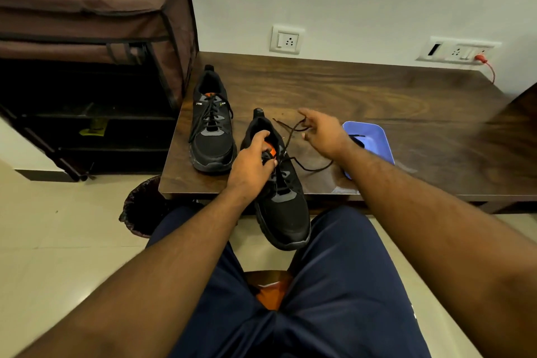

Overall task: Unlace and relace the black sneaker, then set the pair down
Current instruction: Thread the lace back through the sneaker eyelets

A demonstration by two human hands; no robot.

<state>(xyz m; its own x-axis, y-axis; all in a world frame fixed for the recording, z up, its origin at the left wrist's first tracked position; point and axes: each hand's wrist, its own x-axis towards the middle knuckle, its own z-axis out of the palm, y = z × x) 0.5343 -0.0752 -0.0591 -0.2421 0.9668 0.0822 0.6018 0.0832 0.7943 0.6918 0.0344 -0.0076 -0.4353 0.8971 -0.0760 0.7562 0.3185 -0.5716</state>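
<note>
A black sneaker (283, 206) with an orange tongue tilts over the table's front edge, toe toward me above my lap. My left hand (252, 164) grips it at the tongue and collar. Its black lace (293, 136) runs up and to the right from the upper eyelets. My right hand (322, 132) pinches a loop of that lace above the table, with one loose end trailing toward the blue tray. The second black sneaker (210, 125) stands laced on the wooden table (377, 102), to the left, toe toward me.
A blue plastic tray (374, 136) lies on the table under my right forearm. A brown fabric shoe rack (87, 67) stands at the left. A dark bin (142, 206) sits on the floor below the table corner. Wall sockets (286, 39) are behind.
</note>
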